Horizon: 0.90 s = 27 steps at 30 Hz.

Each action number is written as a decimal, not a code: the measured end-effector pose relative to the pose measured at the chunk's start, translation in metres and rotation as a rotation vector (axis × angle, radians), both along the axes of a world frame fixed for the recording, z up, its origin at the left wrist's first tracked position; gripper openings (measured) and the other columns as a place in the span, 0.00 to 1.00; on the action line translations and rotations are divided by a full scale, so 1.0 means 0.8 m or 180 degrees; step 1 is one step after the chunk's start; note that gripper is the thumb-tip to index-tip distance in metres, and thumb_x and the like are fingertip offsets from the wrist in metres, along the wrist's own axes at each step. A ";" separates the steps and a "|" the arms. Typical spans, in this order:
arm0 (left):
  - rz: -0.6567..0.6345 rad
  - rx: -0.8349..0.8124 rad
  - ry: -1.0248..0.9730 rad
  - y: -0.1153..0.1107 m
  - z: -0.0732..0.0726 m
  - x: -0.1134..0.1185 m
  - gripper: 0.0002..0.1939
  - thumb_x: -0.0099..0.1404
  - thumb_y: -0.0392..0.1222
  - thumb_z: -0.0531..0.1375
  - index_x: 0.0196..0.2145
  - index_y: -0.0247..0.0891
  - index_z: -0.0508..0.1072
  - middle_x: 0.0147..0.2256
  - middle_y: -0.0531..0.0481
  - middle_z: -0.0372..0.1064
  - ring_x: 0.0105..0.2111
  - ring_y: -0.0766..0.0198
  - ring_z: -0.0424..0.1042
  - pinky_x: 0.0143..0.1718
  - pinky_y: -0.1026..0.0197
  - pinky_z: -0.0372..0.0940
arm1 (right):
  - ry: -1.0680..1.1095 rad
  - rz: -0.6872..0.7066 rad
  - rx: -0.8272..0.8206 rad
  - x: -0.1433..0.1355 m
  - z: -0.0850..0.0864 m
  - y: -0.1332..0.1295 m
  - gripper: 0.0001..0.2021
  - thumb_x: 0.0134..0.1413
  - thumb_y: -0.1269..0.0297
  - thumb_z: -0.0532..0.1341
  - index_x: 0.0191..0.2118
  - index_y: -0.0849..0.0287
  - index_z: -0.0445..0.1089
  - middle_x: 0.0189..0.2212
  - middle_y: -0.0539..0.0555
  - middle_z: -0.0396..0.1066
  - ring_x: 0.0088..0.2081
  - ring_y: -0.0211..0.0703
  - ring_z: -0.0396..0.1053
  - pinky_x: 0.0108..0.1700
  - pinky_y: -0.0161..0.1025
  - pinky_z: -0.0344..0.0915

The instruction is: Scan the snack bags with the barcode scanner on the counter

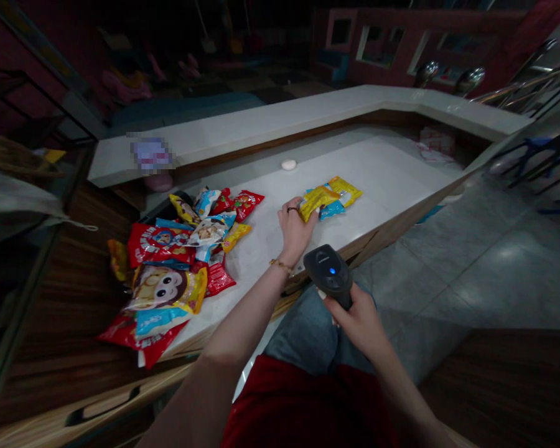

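Note:
My left hand (297,225) is closed on a yellow snack bag (318,200) over the white counter. Right behind that bag lie another yellow snack bag (346,190) and a blue snack bag (332,210), partly covered. In my right hand (357,317) is a black barcode scanner (327,269) with a lit blue light on top, held above my lap near the counter's front edge. A heap of snack bags in red, yellow and blue, among them a large bag with a cartoon face (165,289), lies to the left of my left arm.
A small white round object (289,165) sits toward the back of the white counter (382,165). Behind it runs a raised white ledge (280,121) with a blurred-out card (152,154) at its left. A crumpled plastic bag (436,144) lies at the far right end.

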<state>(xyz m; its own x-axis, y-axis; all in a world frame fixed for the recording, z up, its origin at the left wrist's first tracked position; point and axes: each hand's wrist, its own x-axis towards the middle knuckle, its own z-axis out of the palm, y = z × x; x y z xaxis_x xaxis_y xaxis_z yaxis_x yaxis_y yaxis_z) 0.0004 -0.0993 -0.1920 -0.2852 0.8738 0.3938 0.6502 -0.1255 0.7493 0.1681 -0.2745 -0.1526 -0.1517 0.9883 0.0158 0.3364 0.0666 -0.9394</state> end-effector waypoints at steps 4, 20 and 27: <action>-0.0435 0.0029 -0.0296 0.056 0.001 0.028 0.39 0.68 0.48 0.72 0.69 0.34 0.62 0.70 0.27 0.60 0.73 0.39 0.58 0.75 0.36 0.54 | 0.0004 -0.0063 -0.0055 0.005 -0.002 0.001 0.11 0.57 0.55 0.64 0.41 0.55 0.75 0.25 0.53 0.77 0.36 0.58 0.81 0.31 0.40 0.73; -0.0008 0.0200 0.1342 -0.169 0.021 -0.096 0.35 0.72 0.35 0.61 0.74 0.43 0.61 0.76 0.36 0.56 0.78 0.42 0.52 0.78 0.30 0.48 | 0.0154 0.0032 -0.0286 0.001 -0.019 -0.009 0.12 0.58 0.51 0.67 0.38 0.54 0.75 0.19 0.49 0.73 0.20 0.50 0.73 0.25 0.41 0.68; 0.0867 -0.0038 0.1595 -0.186 0.059 -0.185 0.31 0.70 0.37 0.62 0.69 0.44 0.71 0.74 0.37 0.61 0.79 0.34 0.46 0.74 0.15 0.26 | 0.0083 0.0029 -0.0195 0.001 -0.019 -0.012 0.13 0.59 0.51 0.67 0.39 0.55 0.77 0.19 0.50 0.74 0.21 0.51 0.74 0.27 0.42 0.70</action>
